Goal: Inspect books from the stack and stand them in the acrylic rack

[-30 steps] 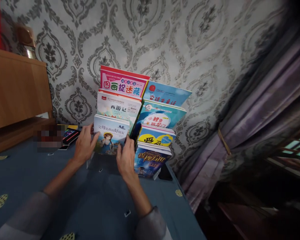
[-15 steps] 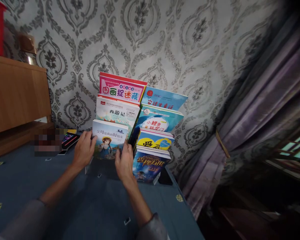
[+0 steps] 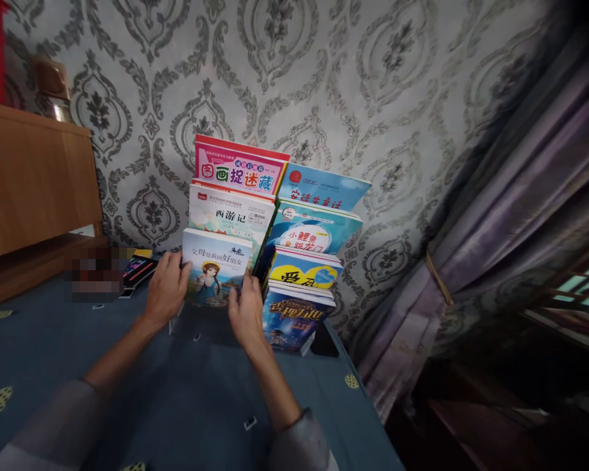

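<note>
My left hand [image 3: 167, 288] and my right hand [image 3: 246, 310] grip a light-blue book [image 3: 213, 268] by its left and right edges. A girl in a yellow hat is on its cover. Right behind it stands a white book [image 3: 230, 212], and behind that a taller pink book [image 3: 240, 171]. To the right rises a second row: a dark-blue book [image 3: 292, 320] in front, a yellow-and-blue book [image 3: 304, 269], a teal book [image 3: 314, 229] and a pale-blue book [image 3: 326, 186] at the back. The books' lower supports are mostly hidden.
Everything stands on a blue patterned cloth [image 3: 177, 405] against a wallpapered wall [image 3: 397, 118]. Left are a wooden cabinet [image 3: 34, 183], dark flat items [image 3: 137, 271] and a blurred-out patch. A black object [image 3: 325, 343] lies by the right edge, near a tied curtain [image 3: 436, 288].
The whole scene sits slightly higher in view, as the camera has shifted a little. Both hands keep their hold on the light-blue book's edges, and the other books stay in place.
</note>
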Tool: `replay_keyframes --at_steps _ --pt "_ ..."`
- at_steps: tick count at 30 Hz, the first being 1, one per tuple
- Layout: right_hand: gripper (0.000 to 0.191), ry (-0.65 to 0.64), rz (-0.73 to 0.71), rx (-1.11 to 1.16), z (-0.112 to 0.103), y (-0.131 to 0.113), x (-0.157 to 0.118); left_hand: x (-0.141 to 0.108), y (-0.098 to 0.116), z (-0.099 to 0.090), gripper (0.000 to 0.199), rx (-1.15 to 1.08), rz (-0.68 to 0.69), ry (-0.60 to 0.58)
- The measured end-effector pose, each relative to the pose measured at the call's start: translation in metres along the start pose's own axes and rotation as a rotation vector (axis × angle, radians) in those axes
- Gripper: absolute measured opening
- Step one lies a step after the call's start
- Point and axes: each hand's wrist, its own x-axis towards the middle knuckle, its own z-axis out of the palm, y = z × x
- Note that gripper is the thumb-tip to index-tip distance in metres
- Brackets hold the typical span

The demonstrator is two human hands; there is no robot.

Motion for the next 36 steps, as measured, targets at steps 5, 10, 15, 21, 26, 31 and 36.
replay_keyframes --at_steps 5,10,15,21,26,31,36 --pt "0.050 -0.078 0.011 0.034 -0.009 0.002 0.004 0.000 -0.002 -0.001 0.038 -0.025 0.028 0.011" --pt "0.052 -0.108 -0.018 0.058 -0.019 -0.001 0.007 0.001 -0.003 -0.004 0.038 -0.021 0.023 -0.005" --pt "0.054 -0.142 -0.025 0.060 -0.026 -0.007 0.008 0.003 -0.004 -0.006 0.035 -0.016 0.045 -0.004" --pt "0.056 -0.108 -0.053 0.080 -0.029 -0.009 0.009 0.001 0.001 -0.007 0.037 -0.021 0.044 0.003" --pt "0.056 -0.077 -0.083 0.104 -0.037 -0.015 0.009 0.007 -0.011 -0.009 0.047 -0.117 0.005 0.016" --pt "0.057 -0.075 -0.095 0.142 -0.052 -0.026 0.008 0.013 -0.063 -0.011 0.045 0.214 -0.209 -0.228" --pt "0.055 -0.035 -0.133 0.185 -0.073 -0.040 0.009 -0.006 -0.109 -0.009 0.050 0.459 -0.322 -0.409"
